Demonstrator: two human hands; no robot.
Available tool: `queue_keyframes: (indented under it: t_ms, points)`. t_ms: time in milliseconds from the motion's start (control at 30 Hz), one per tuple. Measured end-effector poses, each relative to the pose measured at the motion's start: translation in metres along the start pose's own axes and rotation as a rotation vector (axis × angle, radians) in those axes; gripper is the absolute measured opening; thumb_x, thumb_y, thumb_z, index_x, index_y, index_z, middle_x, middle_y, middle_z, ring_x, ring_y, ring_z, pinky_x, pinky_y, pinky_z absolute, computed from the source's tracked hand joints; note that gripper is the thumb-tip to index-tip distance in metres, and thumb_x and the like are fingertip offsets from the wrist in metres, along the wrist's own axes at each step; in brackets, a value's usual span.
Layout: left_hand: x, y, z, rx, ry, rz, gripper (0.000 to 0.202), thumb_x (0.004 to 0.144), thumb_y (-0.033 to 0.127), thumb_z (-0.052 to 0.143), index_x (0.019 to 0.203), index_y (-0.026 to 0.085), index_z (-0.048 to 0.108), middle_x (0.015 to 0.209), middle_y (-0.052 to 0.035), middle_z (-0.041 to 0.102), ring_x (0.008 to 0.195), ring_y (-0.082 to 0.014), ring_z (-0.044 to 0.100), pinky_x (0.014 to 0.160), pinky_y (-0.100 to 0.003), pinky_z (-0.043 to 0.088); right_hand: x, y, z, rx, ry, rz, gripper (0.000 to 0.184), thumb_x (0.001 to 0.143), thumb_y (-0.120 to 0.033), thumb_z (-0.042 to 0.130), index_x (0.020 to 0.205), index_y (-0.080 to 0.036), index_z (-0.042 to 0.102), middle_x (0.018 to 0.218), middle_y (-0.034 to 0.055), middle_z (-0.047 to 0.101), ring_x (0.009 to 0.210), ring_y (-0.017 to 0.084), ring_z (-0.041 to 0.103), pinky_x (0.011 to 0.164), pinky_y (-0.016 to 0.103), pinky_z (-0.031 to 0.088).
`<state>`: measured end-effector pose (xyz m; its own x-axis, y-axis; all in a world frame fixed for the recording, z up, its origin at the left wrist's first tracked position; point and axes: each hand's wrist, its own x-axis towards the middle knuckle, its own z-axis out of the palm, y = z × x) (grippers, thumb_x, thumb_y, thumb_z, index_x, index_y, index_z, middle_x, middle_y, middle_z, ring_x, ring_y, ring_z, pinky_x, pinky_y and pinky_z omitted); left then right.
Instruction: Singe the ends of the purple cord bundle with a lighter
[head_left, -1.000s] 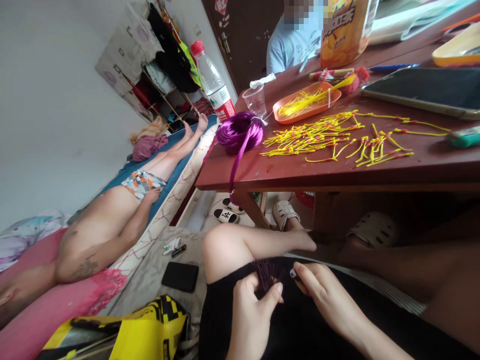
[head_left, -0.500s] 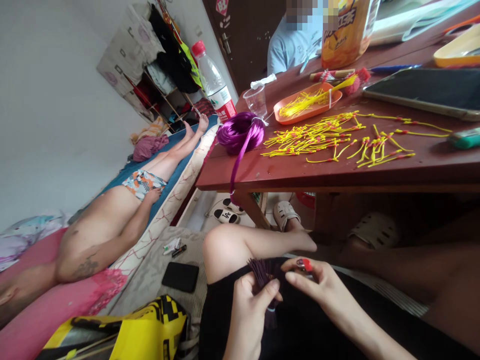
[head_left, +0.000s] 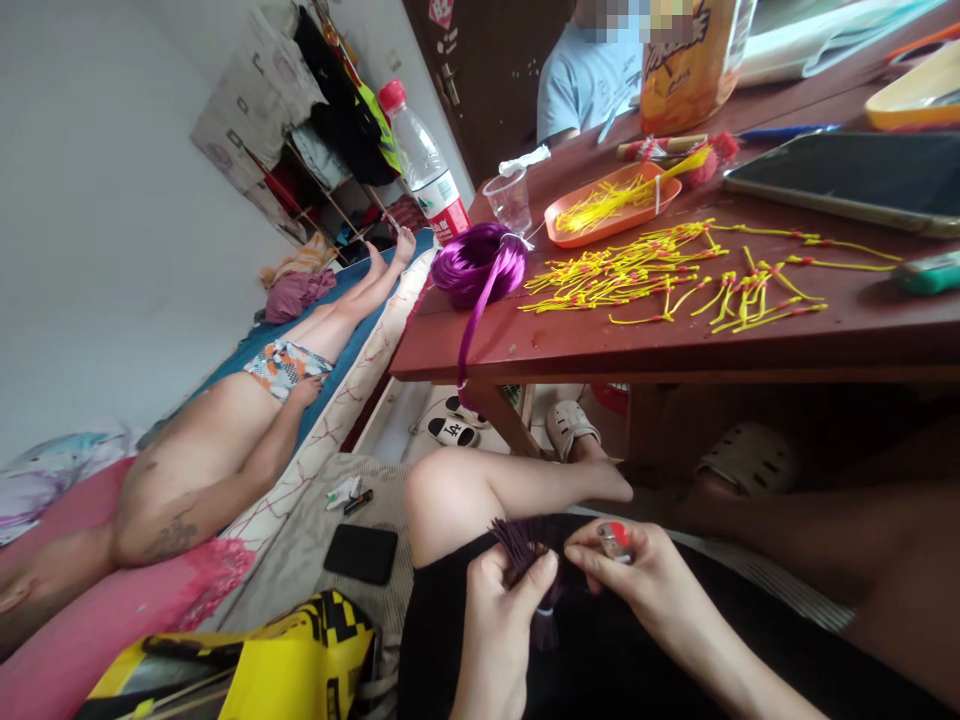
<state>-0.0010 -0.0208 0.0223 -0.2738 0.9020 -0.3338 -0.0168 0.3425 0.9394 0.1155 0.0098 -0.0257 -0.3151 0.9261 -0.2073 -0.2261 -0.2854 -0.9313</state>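
My left hand (head_left: 504, 590) is closed around a bundle of thin dark purple cords (head_left: 516, 545), whose cut ends fan out above the thumb. A pale tie wraps the bundle lower down, and its tail lies over the black cloth on my lap. Just to the right, my right hand (head_left: 637, 565) is closed, thumb and forefinger pinched together close to the bundle. Tucked in that hand is a lighter (head_left: 615, 541) with a red part and a metal end. Whether the pinching fingertips hold a cord is too small to tell.
On the red-brown table (head_left: 570, 345) lie yellow knotted cords (head_left: 637, 270), a purple cord coil (head_left: 480, 265), an orange dish (head_left: 607, 205), a tablet (head_left: 855, 180) and bottles. A person (head_left: 592, 75) sits beyond it. Another person (head_left: 217, 430) lies on the bed at left.
My right thumb and forefinger have come together in a pinch near the bundle. The lighter has turned in that hand, showing its metal end. My left hand keeps its hold.
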Motion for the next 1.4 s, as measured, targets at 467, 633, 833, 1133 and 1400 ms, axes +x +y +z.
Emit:
queue_keyframes:
  t_ms: [467,633,833,1133,1400]
  points:
    - [-0.002,0.002,0.002,0.033,-0.081,-0.053,0.018,0.059,0.028,0.068,0.061,0.010,0.066,0.051,-0.0010,0.057,0.050,-0.0124,0.047,0.050,-0.023,0.036,-0.005,-0.009,0.002,-0.033,-0.068,-0.098,0.019,0.070,-0.031,0.060,0.062,-0.014,0.058,0.055,-0.0016,0.053,0.052,0.014,0.051,0.052,0.024,0.040]
    - [0.000,-0.002,0.000,0.093,-0.072,-0.032,0.015,0.062,0.025,0.066,0.060,0.010,0.064,0.050,-0.0013,0.057,0.050,-0.0126,0.048,0.050,-0.023,0.036,-0.005,-0.010,0.000,0.026,-0.057,-0.038,0.019,0.070,-0.030,0.060,0.060,-0.013,0.058,0.050,-0.0001,0.058,0.050,0.013,0.050,0.051,0.023,0.039]
    - [0.000,-0.001,-0.001,0.112,-0.038,-0.008,0.015,0.063,0.024,0.065,0.057,0.011,0.063,0.048,-0.0011,0.056,0.049,-0.0128,0.048,0.051,-0.023,0.036,-0.005,-0.006,-0.003,-0.023,-0.016,-0.044,0.022,0.067,-0.033,0.063,0.059,-0.012,0.062,0.051,0.0003,0.058,0.051,0.013,0.049,0.051,0.023,0.039]
    - [-0.002,0.002,-0.001,0.096,0.026,-0.012,0.016,0.061,0.025,0.066,0.053,0.012,0.060,0.047,0.0006,0.057,0.050,-0.0123,0.048,0.053,-0.022,0.036,-0.004,-0.005,-0.004,-0.042,-0.007,-0.072,0.019,0.069,-0.030,0.061,0.059,-0.014,0.062,0.051,-0.0023,0.056,0.049,0.011,0.044,0.049,0.021,0.036]
    - [-0.001,-0.002,-0.006,0.108,0.008,-0.012,0.015,0.066,0.024,0.064,0.058,0.012,0.060,0.049,0.0015,0.056,0.051,-0.0108,0.046,0.052,-0.021,0.035,-0.003,-0.003,-0.008,-0.074,0.059,-0.091,0.023,0.072,-0.034,0.056,0.061,-0.015,0.057,0.057,-0.0020,0.049,0.054,0.012,0.041,0.052,0.023,0.034]
